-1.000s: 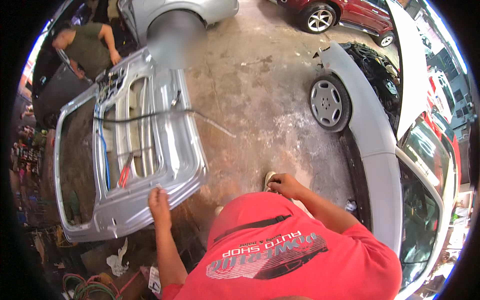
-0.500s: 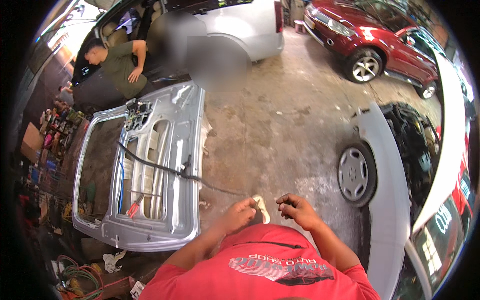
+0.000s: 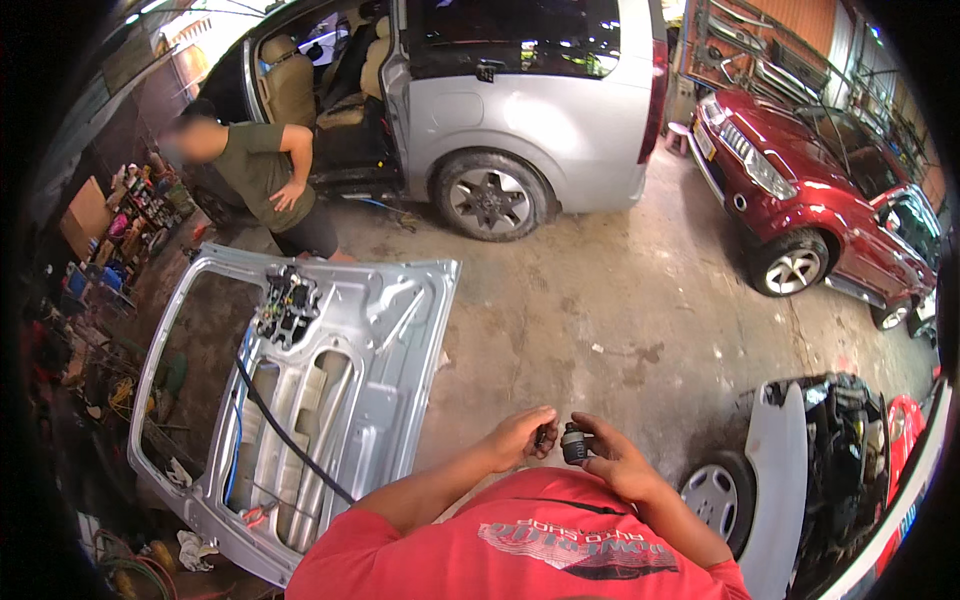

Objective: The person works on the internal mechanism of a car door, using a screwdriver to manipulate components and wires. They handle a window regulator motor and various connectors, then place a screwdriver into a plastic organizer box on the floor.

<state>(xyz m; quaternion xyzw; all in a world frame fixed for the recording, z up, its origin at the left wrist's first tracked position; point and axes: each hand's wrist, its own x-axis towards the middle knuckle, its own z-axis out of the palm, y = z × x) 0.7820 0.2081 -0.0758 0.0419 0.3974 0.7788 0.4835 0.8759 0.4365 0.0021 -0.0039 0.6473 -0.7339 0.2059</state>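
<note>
My right hand [image 3: 612,458] is closed around a short dark cylinder with a pale grey upper band [image 3: 574,446]. I cannot tell its exact kind. Close beside it, my left hand [image 3: 522,438] has its fingers curled in, with a small dark piece [image 3: 542,437] showing between them, too small to name. Both hands are in front of my red shirt. To the left lies a bare silver vehicle door [image 3: 408,370], with a black cable [image 3: 283,432] across it that passes out of sight by my left forearm. Red-handled pliers [image 3: 258,515] rest on the door's lower part.
A person in a dark green shirt [image 3: 248,170] stands beyond the door, hand on hip. Behind is a silver van [image 3: 560,120] with its side doorway open. A dark red car [image 3: 800,180] is at far right. A grey fender [image 3: 768,480] and wheel [image 3: 722,500] flank my right.
My view has lifted and shifted, showing more of the van. My hands have come closer together, and the banded cylinder now shows in my right hand.
</note>
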